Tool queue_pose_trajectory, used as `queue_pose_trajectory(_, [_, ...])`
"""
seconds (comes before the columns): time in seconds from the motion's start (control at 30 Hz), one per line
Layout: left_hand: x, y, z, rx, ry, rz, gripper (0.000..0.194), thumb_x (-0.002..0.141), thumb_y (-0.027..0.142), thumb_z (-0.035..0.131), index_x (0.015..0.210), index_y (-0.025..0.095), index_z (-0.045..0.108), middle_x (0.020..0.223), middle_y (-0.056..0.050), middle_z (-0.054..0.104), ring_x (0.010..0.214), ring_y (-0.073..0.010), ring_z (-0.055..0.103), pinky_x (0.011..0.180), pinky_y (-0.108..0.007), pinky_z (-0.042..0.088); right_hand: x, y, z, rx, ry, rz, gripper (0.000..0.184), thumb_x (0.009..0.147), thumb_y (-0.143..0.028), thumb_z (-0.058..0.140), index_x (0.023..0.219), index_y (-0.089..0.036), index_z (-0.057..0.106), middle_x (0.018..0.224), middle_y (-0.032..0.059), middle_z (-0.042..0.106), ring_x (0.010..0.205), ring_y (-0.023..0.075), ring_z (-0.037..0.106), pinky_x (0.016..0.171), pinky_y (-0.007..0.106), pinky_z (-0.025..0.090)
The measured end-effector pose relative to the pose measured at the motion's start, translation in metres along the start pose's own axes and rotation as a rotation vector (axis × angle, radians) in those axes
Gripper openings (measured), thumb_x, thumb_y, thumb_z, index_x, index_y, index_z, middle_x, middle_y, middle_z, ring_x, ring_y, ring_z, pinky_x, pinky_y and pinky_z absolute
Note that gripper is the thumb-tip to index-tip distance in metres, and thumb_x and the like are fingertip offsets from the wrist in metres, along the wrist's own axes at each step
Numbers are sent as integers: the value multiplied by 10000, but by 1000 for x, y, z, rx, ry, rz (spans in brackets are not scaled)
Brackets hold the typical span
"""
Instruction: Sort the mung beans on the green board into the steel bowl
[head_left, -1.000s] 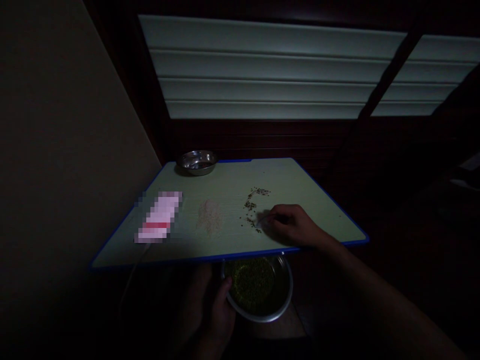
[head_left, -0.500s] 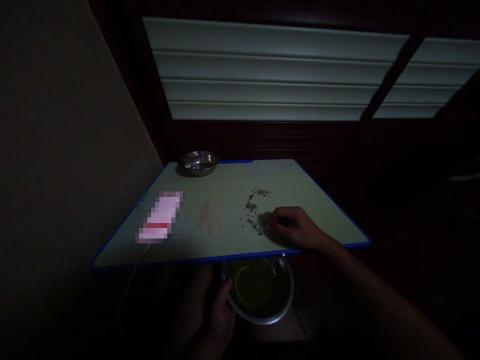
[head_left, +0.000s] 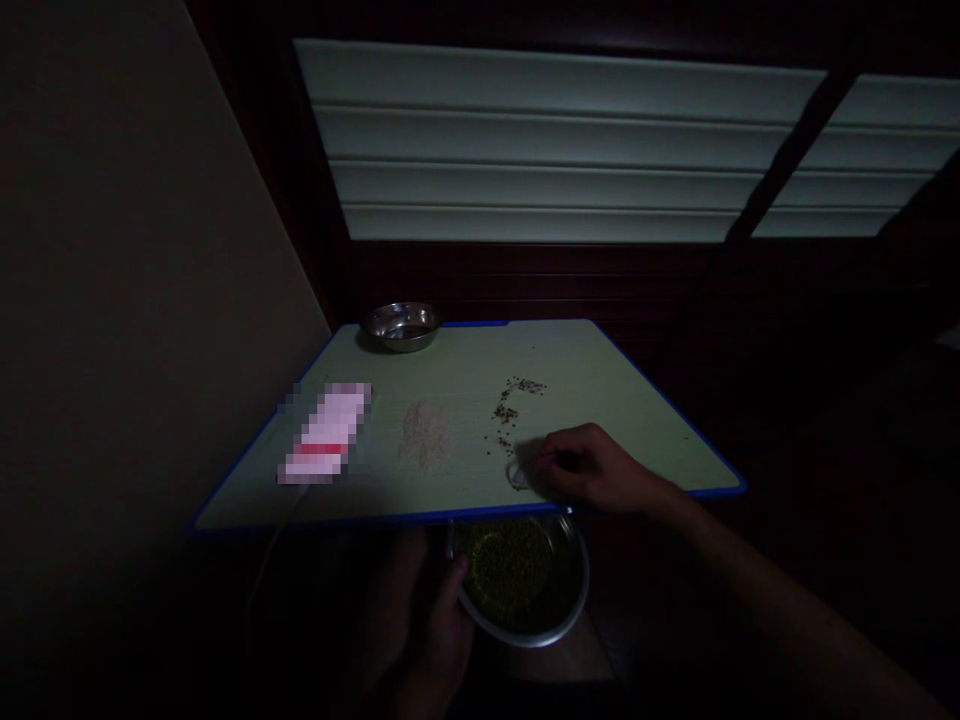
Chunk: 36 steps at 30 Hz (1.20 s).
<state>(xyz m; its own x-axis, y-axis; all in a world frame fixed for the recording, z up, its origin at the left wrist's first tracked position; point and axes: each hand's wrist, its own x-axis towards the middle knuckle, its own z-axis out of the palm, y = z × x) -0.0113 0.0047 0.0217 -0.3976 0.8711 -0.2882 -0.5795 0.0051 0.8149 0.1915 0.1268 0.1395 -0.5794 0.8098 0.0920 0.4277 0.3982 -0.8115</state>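
Note:
My right hand (head_left: pixel 589 465) is closed around the handle of a small spoon (head_left: pixel 516 474), whose pale bowl rests on the board near its front edge. Just beyond the spoon lies a loose trail of small dark beans or seeds (head_left: pixel 505 412). My left hand (head_left: pixel 448 612) grips the left rim of a metal bowl (head_left: pixel 551 636), its thumb over the edge. Many small greenish grains (head_left: pixel 510 570) fill the bottom of that bowl, which sits just under the front edge of the board. To the left of the dark trail is a pile of pale grains (head_left: pixel 425 435).
The light board (head_left: pixel 465 350) with a blue rim is a low tabletop. A second metal bowl (head_left: pixel 402 328) stands at its back left corner. A blurred-out pink and white device (head_left: pixel 326 435), apparently with a cable, lies at the left. Walls border the left and back.
My right hand has drawn the spoon a little towards the front edge, away from the dark trail. My left hand keeps its hold on the bowl.

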Motion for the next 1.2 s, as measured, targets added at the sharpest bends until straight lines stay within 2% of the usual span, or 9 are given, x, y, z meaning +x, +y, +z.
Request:
queue_pose_trajectory(0.13, [1, -7, 3, -13, 10, -44, 504, 702, 289, 769, 1205, 278, 746, 1221, -71, 772, 1313, -374, 602, 1141, -487, 445, -4, -8, 5, -17, -49, -27, 149, 863, -244, 596, 750, -161, 646, 650, -19, 565, 599, 106, 464, 549, 231, 379])
queue_pose_trajectory(0.27, [5, -23, -3, -98, 6, -194, 477, 734, 301, 742, 1208, 250, 737, 1184, -84, 784, 1302, -340, 620, 1135, -485, 452, -8, -14, 9, -33, -48, -41, 138, 849, -224, 591, 724, -168, 615, 639, -29, 531, 588, 104, 441, 541, 236, 363])
queue_pose_trajectory(0.4, [6, -29, -7, -173, 46, -332, 367, 739, 297, 731, 1097, 223, 762, 1147, -95, 796, 1262, -334, 651, 1125, -481, 463, -12, -18, 13, -13, -40, -52, 140, 844, -212, 576, 710, -178, 597, 642, -30, 525, 590, 106, 441, 545, 240, 365])
queue_pose_trajectory(0.57, [0, -19, -2, -141, 41, -219, 462, 713, 287, 775, 1173, 255, 744, 1157, -76, 794, 1294, -330, 629, 1146, -462, 439, -10, -17, 14, -33, 80, 29, 158, 832, -266, 581, 716, -172, 631, 643, -6, 577, 595, 123, 482, 560, 259, 385])
queue_pose_trajectory(0.7, [-1, -14, 0, -121, 56, -230, 518, 706, 282, 762, 1222, 256, 723, 1195, -83, 781, 1284, -337, 634, 1121, -472, 464, -2, -13, 13, -87, 196, 136, 179, 822, -287, 572, 701, -170, 633, 609, 0, 580, 567, 127, 479, 534, 261, 361])
queue_pose_trajectory(0.97, [7, -30, -5, -110, 50, -185, 571, 709, 331, 765, 1275, 281, 707, 1172, -70, 786, 1242, -359, 653, 1093, -505, 491, 5, -5, 7, -223, 352, 207, 164, 794, -268, 571, 719, -163, 672, 646, 38, 670, 599, 154, 560, 571, 277, 392])
queue_pose_trajectory(1.03, [9, -34, -6, -109, 45, -180, 555, 719, 352, 757, 1270, 295, 714, 1195, -79, 780, 1259, -372, 639, 1096, -514, 488, 5, -5, 8, -189, 363, 197, 148, 782, -266, 581, 708, -167, 662, 635, 29, 660, 595, 150, 555, 562, 270, 391])
queue_pose_trajectory(1.2, [8, -31, -4, -82, 44, -187, 585, 684, 379, 764, 1259, 279, 722, 1162, -97, 787, 1200, -392, 667, 1064, -533, 508, 3, -9, 18, -88, 277, 151, 214, 819, -320, 586, 665, -174, 617, 579, 4, 596, 551, 127, 486, 509, 249, 354])
